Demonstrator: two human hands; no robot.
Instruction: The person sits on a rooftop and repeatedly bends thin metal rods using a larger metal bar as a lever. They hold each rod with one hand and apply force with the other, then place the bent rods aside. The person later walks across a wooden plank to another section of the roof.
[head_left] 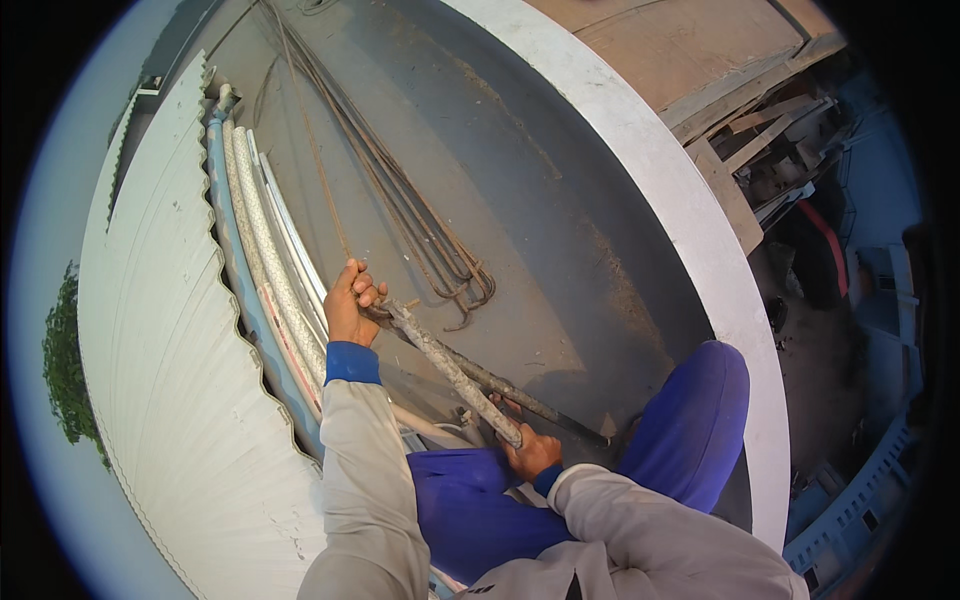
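Observation:
My left hand [352, 303] is closed around a thin rusty steel rod [325, 175], which runs away from me along the grey floor. My right hand [535, 455] grips the near end of a thick, cement-crusted bar [448, 372]. The bar's far end meets the rod's end beside my left fingers; exactly how they join is hidden. Under the bar, a darker pipe [550, 411] slants toward my right knee. Beyond my hands lie several rusty rods [395, 190] with hooked near ends.
White and blue pipes [243, 200] lie along the left, beside a white corrugated roof sheet [160, 330]. A pale parapet [690, 215] curves along the right, with a drop beyond it. Broken timber [765, 140] is piled past the parapet. My bent knee [695, 410] rests near the parapet.

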